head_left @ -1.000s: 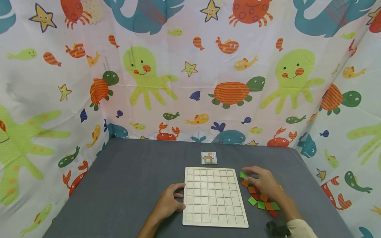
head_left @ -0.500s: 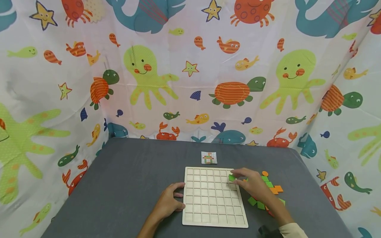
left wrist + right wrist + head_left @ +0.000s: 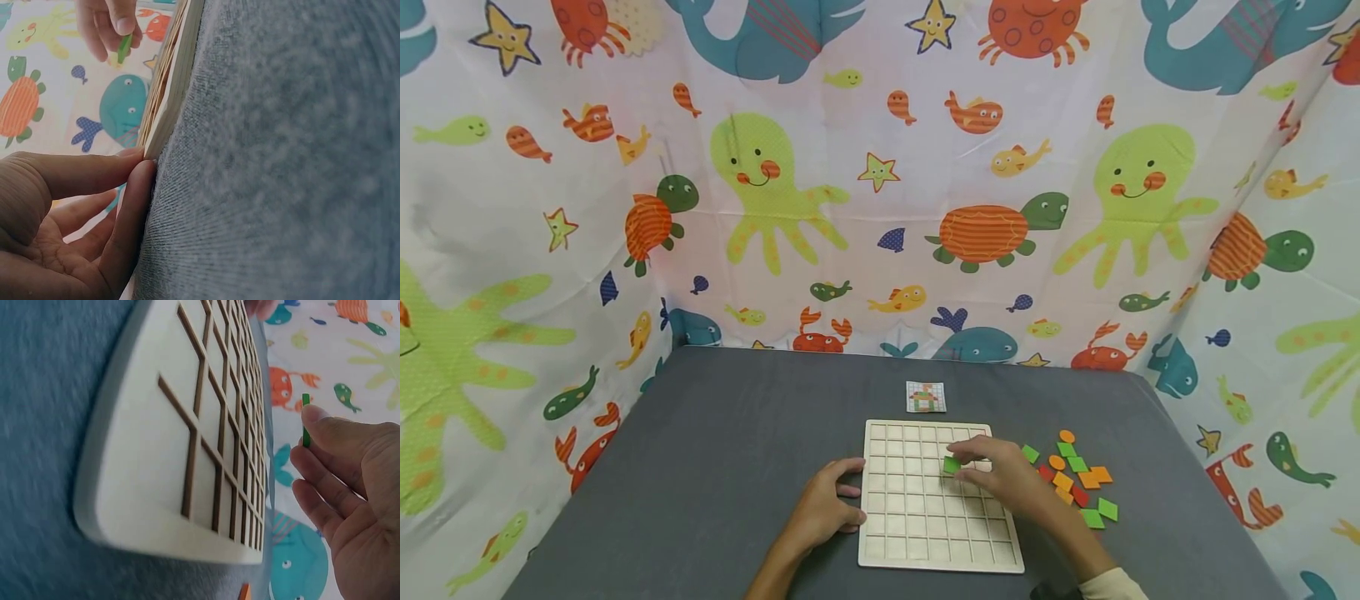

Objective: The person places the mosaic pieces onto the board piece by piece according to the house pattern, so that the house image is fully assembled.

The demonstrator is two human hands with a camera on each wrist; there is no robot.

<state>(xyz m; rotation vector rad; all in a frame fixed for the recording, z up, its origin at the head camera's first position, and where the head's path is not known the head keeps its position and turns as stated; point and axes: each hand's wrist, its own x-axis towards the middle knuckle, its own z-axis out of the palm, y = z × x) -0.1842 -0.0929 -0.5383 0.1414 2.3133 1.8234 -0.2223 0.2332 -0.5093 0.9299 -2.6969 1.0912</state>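
A pale wooden board [image 3: 917, 527] with a grid of square recesses lies on the grey table. My left hand [image 3: 824, 507] rests at its left edge; thumb and fingertips touch the side, as the left wrist view shows up close. Over the upper right part of the board, my right hand [image 3: 1000, 473] pinches a small green square tile [image 3: 952, 464] between thumb and fingers. In the right wrist view the green tile [image 3: 305, 419] appears edge-on, a thin slab. All the recesses I can see hold no tiles; some are hidden under the right hand.
Right of the board lie loose flat tiles, among them green squares [image 3: 1107, 509], orange squares [image 3: 1101, 474], orange discs [image 3: 1067, 437] and red ones [image 3: 1079, 496]. A small card [image 3: 926, 397] with a coloured grid pattern lies behind the board. A sea-animal printed curtain [image 3: 820, 183] surrounds the table.
My right hand has picked the green tile from the loose tiles and carried it left over the board. The left hand and the board have stayed in place.
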